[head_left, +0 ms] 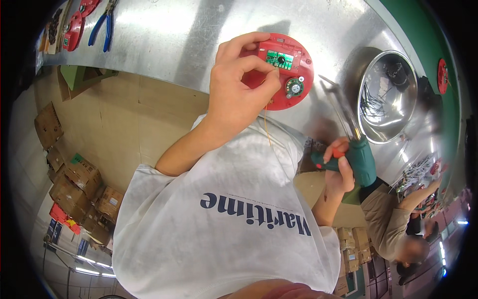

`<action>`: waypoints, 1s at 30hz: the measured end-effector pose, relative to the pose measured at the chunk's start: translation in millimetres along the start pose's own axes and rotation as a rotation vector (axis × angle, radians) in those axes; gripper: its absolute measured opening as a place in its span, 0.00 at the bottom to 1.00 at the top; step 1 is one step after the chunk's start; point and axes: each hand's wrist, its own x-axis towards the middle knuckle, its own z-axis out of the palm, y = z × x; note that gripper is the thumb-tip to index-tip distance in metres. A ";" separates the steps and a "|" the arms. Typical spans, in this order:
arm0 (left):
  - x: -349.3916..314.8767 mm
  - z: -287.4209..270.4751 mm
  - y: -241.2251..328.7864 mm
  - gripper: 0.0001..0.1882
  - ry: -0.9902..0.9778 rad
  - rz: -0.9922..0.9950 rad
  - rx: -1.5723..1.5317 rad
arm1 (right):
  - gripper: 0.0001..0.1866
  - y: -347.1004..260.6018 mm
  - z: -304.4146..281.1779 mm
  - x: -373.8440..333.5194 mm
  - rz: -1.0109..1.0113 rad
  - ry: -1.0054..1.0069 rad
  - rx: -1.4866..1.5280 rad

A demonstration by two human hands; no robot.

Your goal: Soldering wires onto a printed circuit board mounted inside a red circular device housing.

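A round red plastic housing (306, 55) lies on the metal bench with a green circuit board (285, 61) and a small round speaker (295, 87) set in it. My left hand (241, 79) reaches over its left side, thumb and forefinger pinched at the board's lower edge on a thin orange wire (267, 128). The wire trails below the hand; the pinched end is too small to make out. Other fingers of this hand rest by the housing's upper left rim. To the right, my right hand (339, 162) grips a green soldering gun (362, 162), its tip just right of the housing, apart from it.
A steel bowl (366, 107) with dark thin pieces stands right of the soldering gun. Blue-handled pliers (104, 27) and other red housings (74, 32) lie at the far left. Another person (393, 219) sits at the lower right. Cardboard boxes (74, 194) are stacked at lower left.
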 end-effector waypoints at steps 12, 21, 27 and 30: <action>4.8 -8.3 4.0 0.02 -0.090 -0.046 0.042 | 0.18 5.3 -70.1 -25.1 -0.249 0.285 0.108; 11.2 -34.6 7.6 0.17 -0.343 0.056 0.019 | 0.15 14.3 -100.8 -28.9 -0.291 0.320 0.224; 57.2 -41.6 31.8 0.25 -0.630 0.280 0.409 | 0.15 17.9 -98.5 -28.5 -0.292 0.342 0.478; 96.6 -25.8 27.3 0.22 -0.654 0.428 0.578 | 0.14 22.4 -96.3 -27.6 -0.326 0.371 0.512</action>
